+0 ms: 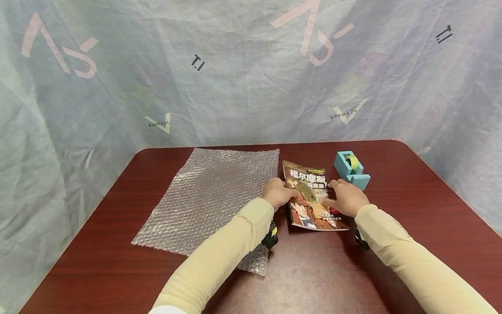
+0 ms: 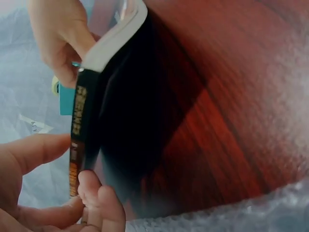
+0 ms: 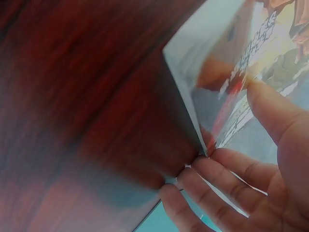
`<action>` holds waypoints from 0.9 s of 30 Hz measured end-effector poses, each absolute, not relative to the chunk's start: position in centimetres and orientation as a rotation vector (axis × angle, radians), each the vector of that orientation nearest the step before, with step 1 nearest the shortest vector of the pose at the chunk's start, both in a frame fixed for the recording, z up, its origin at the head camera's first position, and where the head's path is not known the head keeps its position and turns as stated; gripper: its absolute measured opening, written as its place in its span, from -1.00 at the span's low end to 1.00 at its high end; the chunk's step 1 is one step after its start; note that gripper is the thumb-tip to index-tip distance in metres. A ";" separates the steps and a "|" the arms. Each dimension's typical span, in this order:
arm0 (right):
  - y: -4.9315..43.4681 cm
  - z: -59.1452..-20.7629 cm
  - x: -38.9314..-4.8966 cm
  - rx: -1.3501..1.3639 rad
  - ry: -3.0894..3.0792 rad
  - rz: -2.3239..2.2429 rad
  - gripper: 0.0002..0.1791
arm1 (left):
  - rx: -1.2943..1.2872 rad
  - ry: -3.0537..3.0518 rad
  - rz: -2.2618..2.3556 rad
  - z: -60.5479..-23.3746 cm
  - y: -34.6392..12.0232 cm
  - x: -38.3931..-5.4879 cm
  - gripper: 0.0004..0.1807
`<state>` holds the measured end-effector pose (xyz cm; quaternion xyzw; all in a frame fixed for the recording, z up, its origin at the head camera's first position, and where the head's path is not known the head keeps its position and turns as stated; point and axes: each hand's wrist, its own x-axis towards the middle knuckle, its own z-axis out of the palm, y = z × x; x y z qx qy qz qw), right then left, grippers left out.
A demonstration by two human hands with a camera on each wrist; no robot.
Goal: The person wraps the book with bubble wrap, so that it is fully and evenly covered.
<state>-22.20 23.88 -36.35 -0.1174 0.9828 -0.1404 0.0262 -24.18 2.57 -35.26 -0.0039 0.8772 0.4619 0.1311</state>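
Note:
A glossy paperback book (image 1: 310,220) with an illustrated cover and large Chinese title lies face up between both hands. Its spine (image 2: 79,108) faces the left side, and the left wrist view shows this edge raised over the tabletop with dark shadow beneath. My left hand (image 1: 276,194) pinches the spine edge, thumb on the cover side and fingertips at the underside. On the opposite edge, my right hand (image 1: 347,199) grips the book with its thumb on the cover and fingertips (image 3: 200,162) at the page edge.
A sheet of bubble wrap (image 1: 215,187) is spread flat left of the book, partly under the left forearm. A teal tape dispenser (image 1: 343,163) with yellow tape stands just beyond the right hand. Everything sits on a reddish-brown table (image 1: 423,192) with a printed cloth (image 1: 243,87) behind.

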 end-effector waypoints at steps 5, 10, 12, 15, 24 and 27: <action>23.7 -36.4 -22.2 -0.360 3.034 -0.429 -0.31 | 0.037 2.603 1.321 -35.7 2.6 -24.2 -0.67; 23.6 -36.4 -22.3 -0.344 3.022 -0.454 -0.30 | 0.045 2.563 1.307 -35.8 2.3 -24.3 -0.68; 23.6 -36.4 -22.4 -0.341 3.011 -0.470 -0.29 | 0.049 2.546 1.312 -35.8 2.1 -24.4 -0.67; 23.7 -36.4 -22.5 -0.338 2.986 -0.497 -0.26 | 0.062 2.462 1.380 -35.6 1.9 -24.4 -0.66; 24.5 -35.6 -22.9 -0.376 2.867 -0.603 -0.27 | 0.083 2.212 1.621 -34.7 1.4 -23.7 -0.58; 24.8 -35.4 -23.0 -0.342 2.832 -0.664 -0.21 | 0.084 2.174 1.668 -34.5 1.3 -23.6 -0.58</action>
